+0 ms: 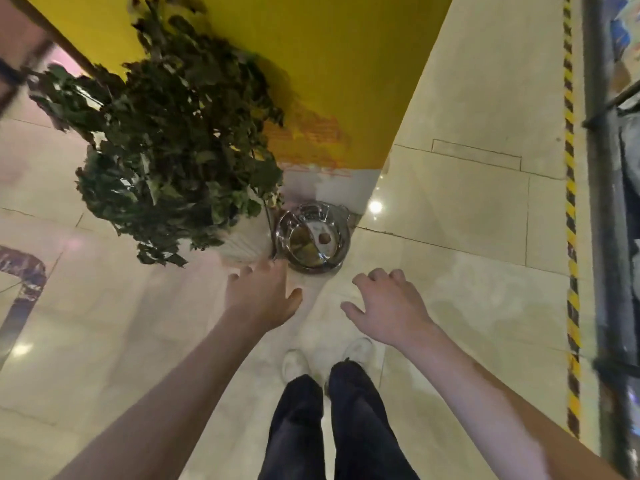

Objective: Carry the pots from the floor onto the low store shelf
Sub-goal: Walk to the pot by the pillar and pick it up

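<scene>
**Both hands out over the pot, nothing picked up**

So the steel pot (312, 236) sits on the floor (450, 265), tucked right at the foot of the yellow pillar (329, 64), at its corner. It has a glass lid on, with a small knob near the middle, and little side handles poking out at the far rim. On its left side it's jammed up against the white planter (246, 242) of a big leafy plant (173, 140) — touching or as good as touching, so there's basically no gap on that edge. The leaves hang over the planter but not over the pot itself.

The left hand (264, 296) is stretched forward, fingers straight and spread, fingertips over the planter's base just beside the pot's near-left rim. Can't tell if it's actually touching anything. The right hand (388, 306) hovers near the pot's right side, fingers loosely curled, gripping nothing — a clear strip of tile between it and the pot.

Open room is all on the right: wide bare tile running out to a yellow-and-black striped tape line (569, 237), with a dark metal rack (602, 202) beyond it. The person's white shoes (358, 349) stand well back from the pot.
</scene>
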Tool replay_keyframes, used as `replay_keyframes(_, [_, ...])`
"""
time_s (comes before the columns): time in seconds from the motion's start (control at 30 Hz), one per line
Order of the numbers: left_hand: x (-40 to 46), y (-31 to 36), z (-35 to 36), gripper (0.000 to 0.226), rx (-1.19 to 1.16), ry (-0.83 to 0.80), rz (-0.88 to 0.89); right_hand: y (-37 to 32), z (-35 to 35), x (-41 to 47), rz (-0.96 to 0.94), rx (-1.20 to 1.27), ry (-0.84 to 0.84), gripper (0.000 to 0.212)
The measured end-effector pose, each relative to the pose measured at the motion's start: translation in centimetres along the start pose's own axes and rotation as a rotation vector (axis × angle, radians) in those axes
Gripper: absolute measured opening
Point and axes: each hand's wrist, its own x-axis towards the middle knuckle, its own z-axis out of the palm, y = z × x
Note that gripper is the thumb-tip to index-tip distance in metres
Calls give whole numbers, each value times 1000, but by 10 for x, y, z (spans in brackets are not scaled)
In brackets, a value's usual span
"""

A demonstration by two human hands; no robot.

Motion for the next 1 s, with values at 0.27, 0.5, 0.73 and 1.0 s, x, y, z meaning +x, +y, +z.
replay_keyframes(0.27, [151, 9, 137, 55, -45, -127, -50, 57, 122, 177, -70, -18, -46, 54])
replay_keyframes(0.5, [268, 6, 283, 53, -75, -250, -28, 96, 265, 288, -93, -122, -137, 52])
replay_keyframes(0.73, [378, -11, 423, 60, -139, -295, -40, 122, 396, 415, -92, -45, -147, 61])
replay_keyframes(1.0, [386, -29, 503, 66, 3, -400, -41, 135, 472, 448, -91, -214, -274, 82])
